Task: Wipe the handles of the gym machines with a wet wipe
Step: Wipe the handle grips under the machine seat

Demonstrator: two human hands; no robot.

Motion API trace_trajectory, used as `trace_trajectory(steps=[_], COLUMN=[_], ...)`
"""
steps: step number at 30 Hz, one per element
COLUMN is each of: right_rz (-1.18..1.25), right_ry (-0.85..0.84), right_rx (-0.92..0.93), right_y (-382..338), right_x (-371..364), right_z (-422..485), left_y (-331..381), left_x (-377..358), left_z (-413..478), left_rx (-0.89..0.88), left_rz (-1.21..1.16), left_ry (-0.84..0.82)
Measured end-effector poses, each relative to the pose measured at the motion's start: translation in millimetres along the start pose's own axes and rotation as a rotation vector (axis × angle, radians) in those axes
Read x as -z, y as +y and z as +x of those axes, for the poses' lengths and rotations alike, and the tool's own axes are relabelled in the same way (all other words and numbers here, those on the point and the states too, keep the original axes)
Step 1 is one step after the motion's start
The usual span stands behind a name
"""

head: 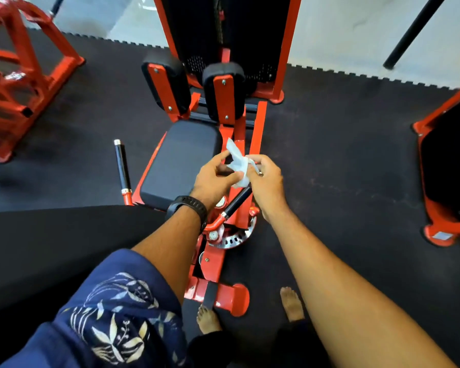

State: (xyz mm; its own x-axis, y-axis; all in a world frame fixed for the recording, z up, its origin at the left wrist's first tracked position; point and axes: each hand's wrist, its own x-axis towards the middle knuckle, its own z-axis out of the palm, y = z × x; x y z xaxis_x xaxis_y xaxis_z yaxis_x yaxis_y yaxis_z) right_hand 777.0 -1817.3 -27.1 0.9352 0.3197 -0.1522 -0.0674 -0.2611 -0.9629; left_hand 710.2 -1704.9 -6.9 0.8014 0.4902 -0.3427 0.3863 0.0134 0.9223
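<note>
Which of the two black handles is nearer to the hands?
The handle right of the seat: it runs just below the left hand and right hand, which hold the wipe. The other handle stands left of the seat, apart.

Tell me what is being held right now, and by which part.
A wipe, held between both: the left grip pinches its lower left edge, the right grip its right edge. Its top corner sticks up free.

Open floor mat (343, 160) lies wide to the machine's right, and the left handle (122, 168) stands clear, a narrow gap from the seat pad (181, 160). The right handle (238, 199) is hemmed in. A red frame bar (258, 122) runs beside it, and the left hand (213, 176) and right hand (267, 179) pinch a wet wipe (238, 163) over its top.
</note>
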Motion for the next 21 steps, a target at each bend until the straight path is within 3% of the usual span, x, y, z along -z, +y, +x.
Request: trace_trajectory(steps=[6,12,16,21], right_rz=[0.045,0.013,0.073,0.147], right_ry=[-0.22,-0.279,-0.34,-0.425], right_rx=[0.14,0.32,0.402,0.464], right_y=[-89.8,-160.3,-208.9,-261.4], right_x=[36.4,74.7,96.7,112.5], right_z=[2.2,3.3,-8.7,-35.2], left_y=[86.8,156.8,198.4,239.8], left_x=[-3.8,-13.4,-21.3,-21.1], left_z=[-37.2,-74.0,-108.7,-154.4], left_rx=[-0.173,-0.302,-0.366,-0.47], left_rz=[-0.002,0.032,-0.067,-0.025], left_ry=[0.143,0.357,0.567,0.64])
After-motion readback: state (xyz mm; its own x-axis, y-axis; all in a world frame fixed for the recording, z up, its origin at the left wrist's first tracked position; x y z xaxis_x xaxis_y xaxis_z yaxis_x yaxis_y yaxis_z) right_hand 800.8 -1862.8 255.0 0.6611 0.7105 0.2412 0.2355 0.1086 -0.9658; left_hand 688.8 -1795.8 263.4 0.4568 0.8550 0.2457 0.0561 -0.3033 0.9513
